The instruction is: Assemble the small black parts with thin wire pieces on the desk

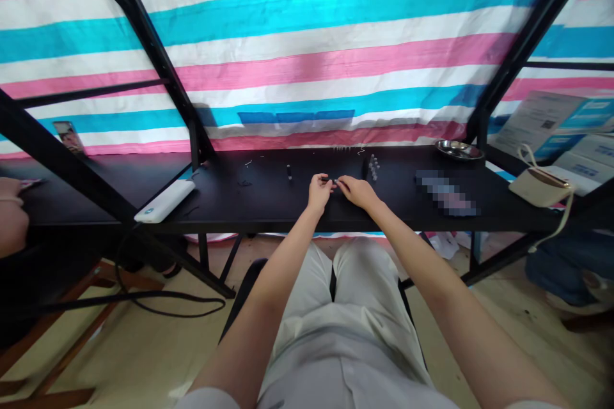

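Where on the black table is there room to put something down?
Black tabletop shows between the white power bank and the left hand, and between the small vials and steel dish. Crowded around the right hand and vials.

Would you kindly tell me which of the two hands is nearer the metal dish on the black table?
The right hand is nearer the metal dish; the left hand lies farther away, on its other side.

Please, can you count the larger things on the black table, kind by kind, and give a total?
Steel dish: 1
White oblong case: 1
Beige pouch: 1
Blurred-out flat item: 1
Total: 4
The small pieces near the left hand and right hand are too small to count.
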A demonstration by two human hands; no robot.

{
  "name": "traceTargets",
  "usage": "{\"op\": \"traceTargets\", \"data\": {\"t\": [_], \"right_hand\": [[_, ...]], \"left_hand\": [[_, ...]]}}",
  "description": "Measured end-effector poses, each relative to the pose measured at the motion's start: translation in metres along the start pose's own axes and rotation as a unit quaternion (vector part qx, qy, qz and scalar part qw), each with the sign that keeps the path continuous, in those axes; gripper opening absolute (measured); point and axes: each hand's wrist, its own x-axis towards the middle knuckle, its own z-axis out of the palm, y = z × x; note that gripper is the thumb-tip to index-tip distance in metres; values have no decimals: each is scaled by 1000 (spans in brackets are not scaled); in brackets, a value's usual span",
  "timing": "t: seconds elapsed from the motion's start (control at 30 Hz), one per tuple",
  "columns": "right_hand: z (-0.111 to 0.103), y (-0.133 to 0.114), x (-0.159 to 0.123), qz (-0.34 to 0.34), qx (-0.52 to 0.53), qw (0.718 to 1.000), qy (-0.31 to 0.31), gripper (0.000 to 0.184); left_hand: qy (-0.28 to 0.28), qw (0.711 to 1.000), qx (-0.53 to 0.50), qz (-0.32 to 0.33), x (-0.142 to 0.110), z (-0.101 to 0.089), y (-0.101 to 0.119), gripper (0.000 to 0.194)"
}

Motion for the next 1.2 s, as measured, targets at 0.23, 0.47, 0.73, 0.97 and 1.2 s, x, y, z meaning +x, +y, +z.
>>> {"op": "traceTargets", "data": {"t": [0.23,0.47,0.73,0.97,1.2], "right_hand": [[0,4,-2,-3,25,999,29,35],[-3,4,-4,6,32,998,47,36],[-7,0,-4,-34,-24,999,24,36],[-6,2,-2,-68,-77,994,44,33],[-3,1,-1,-43,-132,990,32,33]], "left_hand": [[-17,999,-26,-26,-1,-1,4,6],[5,999,-35,-38,1,-1,4,7],[-29,998,-30,-40,-4,0,9,3],[21,1000,5,-13,-3,-1,6,5],[92,994,24,43,-3,-4,2,4]]}}
